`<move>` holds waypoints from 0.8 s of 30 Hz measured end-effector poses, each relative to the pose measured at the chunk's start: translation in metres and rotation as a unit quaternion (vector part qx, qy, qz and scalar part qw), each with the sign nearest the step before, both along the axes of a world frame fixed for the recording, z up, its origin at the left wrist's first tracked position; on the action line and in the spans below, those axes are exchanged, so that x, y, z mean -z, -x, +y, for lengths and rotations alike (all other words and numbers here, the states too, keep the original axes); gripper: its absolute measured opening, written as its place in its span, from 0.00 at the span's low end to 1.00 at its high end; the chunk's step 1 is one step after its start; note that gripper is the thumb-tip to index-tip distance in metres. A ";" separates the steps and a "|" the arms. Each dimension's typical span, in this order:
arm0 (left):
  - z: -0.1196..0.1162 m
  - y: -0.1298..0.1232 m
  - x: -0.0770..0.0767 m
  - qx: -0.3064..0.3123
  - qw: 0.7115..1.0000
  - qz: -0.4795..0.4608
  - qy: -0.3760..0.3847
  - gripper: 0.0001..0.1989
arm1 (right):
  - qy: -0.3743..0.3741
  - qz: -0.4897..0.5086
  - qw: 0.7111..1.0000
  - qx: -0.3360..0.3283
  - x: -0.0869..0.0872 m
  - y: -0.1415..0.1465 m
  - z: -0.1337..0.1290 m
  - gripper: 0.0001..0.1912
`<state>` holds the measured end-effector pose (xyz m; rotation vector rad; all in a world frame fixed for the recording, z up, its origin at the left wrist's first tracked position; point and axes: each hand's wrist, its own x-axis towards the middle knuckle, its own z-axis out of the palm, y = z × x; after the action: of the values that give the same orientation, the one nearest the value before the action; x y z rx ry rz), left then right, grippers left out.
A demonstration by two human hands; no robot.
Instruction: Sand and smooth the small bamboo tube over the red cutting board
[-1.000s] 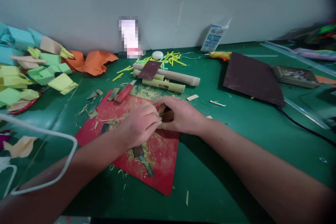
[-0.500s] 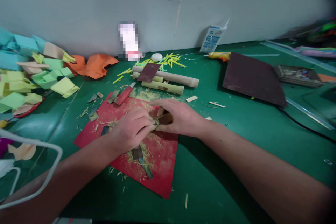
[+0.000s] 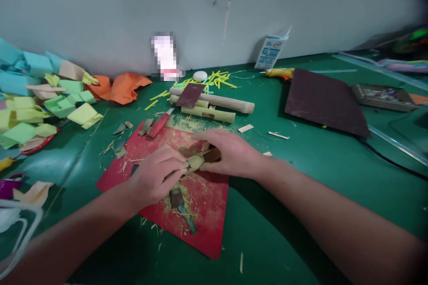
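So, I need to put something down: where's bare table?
Bare green table lies right of the red mat, nearer than the right forearm, and between that forearm and the dark sheet. Crowded: the mat, strewn with shavings, and the left, heaped with coloured papers.

The left hand (image 3: 158, 173) and right hand (image 3: 230, 153) are both bare. The left forearm (image 3: 82, 226) and right forearm (image 3: 324, 209) are uncovered too as far as they show, slender, widening away from the hands; a small spot (image 3: 284, 183) marks the right one.

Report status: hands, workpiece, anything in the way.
Left hand pinching pale piece. Right hand curled around brown piece. Shavings and dark scrap on red mat.
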<state>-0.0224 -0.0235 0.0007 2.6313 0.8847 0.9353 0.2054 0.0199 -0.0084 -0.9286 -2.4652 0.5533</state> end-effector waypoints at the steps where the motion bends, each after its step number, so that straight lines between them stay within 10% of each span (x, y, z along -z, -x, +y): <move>1: 0.002 -0.002 0.001 0.002 1.000 -0.003 0.003 0.06 | -0.001 0.002 1.000 -0.001 0.000 0.000 0.000 0.33; 17: 0.009 -0.011 0.005 0.012 1.000 -0.024 0.006 0.06 | 0.007 0.014 1.000 -0.006 -0.001 0.001 -0.001 0.31; 24: -0.004 0.006 0.000 0.005 1.000 0.001 -0.014 0.05 | 0.009 0.018 0.999 -0.036 -0.003 0.000 0.001 0.11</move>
<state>-0.0280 -0.0278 0.0006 2.6577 0.8643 0.9497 0.2053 0.0208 -0.0050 -0.8324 -2.4731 0.6121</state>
